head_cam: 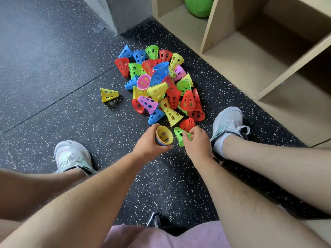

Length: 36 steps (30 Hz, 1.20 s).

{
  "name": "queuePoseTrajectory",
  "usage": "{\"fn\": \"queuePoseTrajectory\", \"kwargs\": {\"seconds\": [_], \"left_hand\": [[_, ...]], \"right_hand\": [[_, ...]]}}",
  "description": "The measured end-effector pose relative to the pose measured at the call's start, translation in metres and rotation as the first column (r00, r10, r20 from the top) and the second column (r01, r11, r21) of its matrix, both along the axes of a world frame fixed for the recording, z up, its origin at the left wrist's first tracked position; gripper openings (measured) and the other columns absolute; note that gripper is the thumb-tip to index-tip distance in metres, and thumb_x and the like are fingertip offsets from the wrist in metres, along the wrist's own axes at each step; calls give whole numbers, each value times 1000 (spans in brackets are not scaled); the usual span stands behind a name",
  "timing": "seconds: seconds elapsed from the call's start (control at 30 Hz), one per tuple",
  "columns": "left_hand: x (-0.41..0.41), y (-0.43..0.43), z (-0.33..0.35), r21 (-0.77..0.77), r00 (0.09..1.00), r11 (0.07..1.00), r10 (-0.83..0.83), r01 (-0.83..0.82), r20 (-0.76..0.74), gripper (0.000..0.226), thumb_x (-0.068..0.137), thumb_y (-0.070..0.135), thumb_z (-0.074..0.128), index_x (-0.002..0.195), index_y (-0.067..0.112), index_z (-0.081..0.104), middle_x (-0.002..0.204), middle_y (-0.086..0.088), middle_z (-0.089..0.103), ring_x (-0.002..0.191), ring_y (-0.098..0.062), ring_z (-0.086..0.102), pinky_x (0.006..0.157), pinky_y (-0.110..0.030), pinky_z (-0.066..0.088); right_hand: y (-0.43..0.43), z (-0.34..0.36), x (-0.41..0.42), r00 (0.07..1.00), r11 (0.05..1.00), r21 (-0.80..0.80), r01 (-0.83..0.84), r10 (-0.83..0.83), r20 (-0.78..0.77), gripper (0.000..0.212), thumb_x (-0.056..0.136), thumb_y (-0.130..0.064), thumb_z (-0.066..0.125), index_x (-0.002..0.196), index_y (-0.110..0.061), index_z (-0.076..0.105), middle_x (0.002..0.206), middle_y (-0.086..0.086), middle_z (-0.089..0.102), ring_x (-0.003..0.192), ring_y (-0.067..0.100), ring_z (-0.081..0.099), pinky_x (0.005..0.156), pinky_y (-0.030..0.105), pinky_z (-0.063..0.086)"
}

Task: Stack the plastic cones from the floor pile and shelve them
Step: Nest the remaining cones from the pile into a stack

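The left grip [148, 143] is wrapped round a short stack of nested cones [164, 136], fingers curled about its outside, with the stack's wide mouth turned up toward the camera; a yellow cone sits innermost and rims of other colours show beneath its edge. Just to the right of that grip, almost touching the stack, the right grip [198, 142] is curled onto a green cone [179, 135] lying on its side on the floor [53, 68], fingers pinching its narrow end. Directly beyond the right grip's knuckles, and touching the green cone, lies a red cone [188, 123]. Farther out ahead of both grips spreads the floor pile [161, 83] of red, blue, green, yellow and pink perforated cones, heaped at all angles. One lone yellow cone [108, 94] lies on its side apart from the pile, ahead and to the left of the left grip. A wooden shelf unit [250, 51] stands ahead and to the right of the right grip, with a green ball [198, 6] in its far compartment. A white shoe [227, 122] is planted just right of the right grip; another white shoe [71, 156] sits well left of the left grip.
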<state>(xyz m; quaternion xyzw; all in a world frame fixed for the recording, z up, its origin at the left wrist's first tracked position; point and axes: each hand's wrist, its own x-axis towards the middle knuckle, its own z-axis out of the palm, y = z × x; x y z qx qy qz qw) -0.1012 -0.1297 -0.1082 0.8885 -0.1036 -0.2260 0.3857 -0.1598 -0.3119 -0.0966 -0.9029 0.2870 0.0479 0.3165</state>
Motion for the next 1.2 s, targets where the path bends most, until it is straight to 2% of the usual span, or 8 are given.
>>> {"fn": "queuePoseTrajectory", "kwargs": {"seconds": [0.17, 0.33, 0.47, 0.6, 0.7, 0.83, 1.03, 1.2], "left_hand": [[-1, 1, -2, 21, 1000, 1000, -5, 5, -3, 77, 68, 42, 94, 131, 27, 51, 115, 12, 62, 104, -9, 61, 87, -29, 48], [-2, 5, -3, 26, 1000, 1000, -4, 4, -10, 78, 68, 41, 94, 131, 28, 50, 115, 12, 62, 104, -8, 60, 80, -20, 42], [-3, 18, -7, 59, 1000, 998, 17, -17, -9, 78, 67, 43, 94, 130, 29, 51, 114, 13, 62, 104, -9, 60, 85, -26, 44], [-3, 33, -12, 126, 999, 992, 29, -25, -31, 77, 66, 49, 93, 126, 32, 49, 112, 13, 60, 102, -11, 60, 86, -31, 47], [-5, 40, -12, 148, 997, 988, 53, -46, -48, 77, 66, 47, 94, 126, 29, 49, 112, 11, 61, 102, -13, 60, 87, -33, 48], [-7, 40, -10, 147, 991, 984, 113, -103, -65, 73, 67, 43, 95, 120, 29, 47, 106, 12, 63, 98, -13, 62, 82, -31, 47], [-8, 33, -6, 136, 979, 975, 185, -173, -83, 69, 68, 42, 93, 117, 23, 48, 102, 9, 66, 90, -13, 66, 78, -33, 50], [-3, 29, -2, 108, 975, 976, 199, -188, -101, 67, 66, 42, 93, 114, 25, 48, 99, 10, 65, 85, -6, 64, 68, -27, 46]], "right_hand": [[10, -9, 9, 942, 976, -43, 211, -215, -256, 51, 93, -56, 57, 109, -7, 62, 105, 9, 67, 90, 28, 64, 50, 28, 32], [16, -31, 15, 929, 958, 71, 277, -248, -275, 43, 97, -47, 51, 105, -8, 65, 100, 7, 70, 85, 25, 66, 47, 26, 32], [21, -28, 12, 947, 984, 8, 180, -171, -271, 32, 101, -33, 39, 115, -13, 60, 108, 5, 67, 92, 26, 60, 64, 31, 41], [23, -31, 1, 985, 990, -113, -82, 64, -159, 31, 103, -29, 37, 115, -17, 62, 110, 2, 64, 103, 25, 55, 88, 43, 49], [22, -39, -2, 983, 982, -92, -163, 169, 68, 26, 104, -30, 44, 111, -19, 66, 107, 0, 57, 98, 23, 53, 87, 39, 48], [25, -37, 2, 938, 985, -3, -171, 164, 304, 21, 102, -26, 53, 112, -18, 70, 104, -1, 52, 86, 18, 55, 75, 34, 53], [35, -30, 7, 915, 966, 62, -250, 215, 340, 28, 102, -31, 54, 125, -23, 68, 111, -4, 56, 95, 17, 58, 78, 35, 54], [42, -31, 10, 869, 939, 11, -344, 314, 384, 27, 99, -23, 59, 123, -22, 71, 109, 0, 63, 101, 21, 57, 86, 38, 52]]}}
